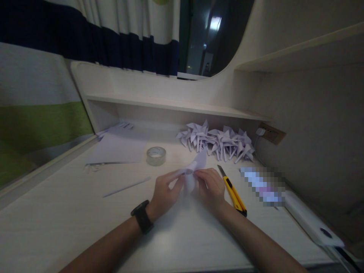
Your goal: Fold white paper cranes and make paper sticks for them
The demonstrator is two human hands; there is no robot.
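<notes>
Both my hands meet at the middle of the white desk (71,212) on one folded piece of pale paper (196,167). My left hand (165,191), with a black watch on its wrist, pinches the paper's left side. My right hand (212,185) pinches its right side, fingers curled in. One flap of the paper sticks up and away from me. A thin rolled paper stick (126,187) lies on the desk to the left of my left hand.
A yellow utility knife (233,193) lies just right of my right hand. A tape roll (156,156) and a stack of paper sheets (118,148) sit behind left. Several finished paper pinwheels (218,142) are heaped at the back. A white power strip (309,220) runs along the right.
</notes>
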